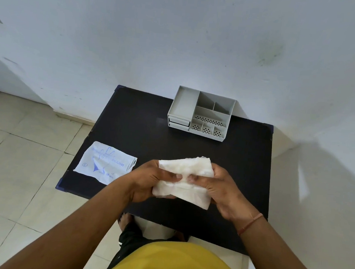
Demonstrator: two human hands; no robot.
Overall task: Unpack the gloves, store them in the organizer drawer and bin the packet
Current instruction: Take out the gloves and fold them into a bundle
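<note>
Yellow shirt (175,263) nearest, left hand (149,181) and right hand (221,188) both clutching folded white gloves (187,177) over black table (143,123), packet (106,162) left of grip, organizer (201,114) beyond it

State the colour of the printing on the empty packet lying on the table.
Blue print on the white packet, clearest in the head view, at the table's left edge.

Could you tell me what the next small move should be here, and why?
Probably free one hand and pull open a drawer of the organizer. Both drawers look shut, while the left hand and right hand hold the gloves in a two-handed grip; the packet already lies on the table.
</note>
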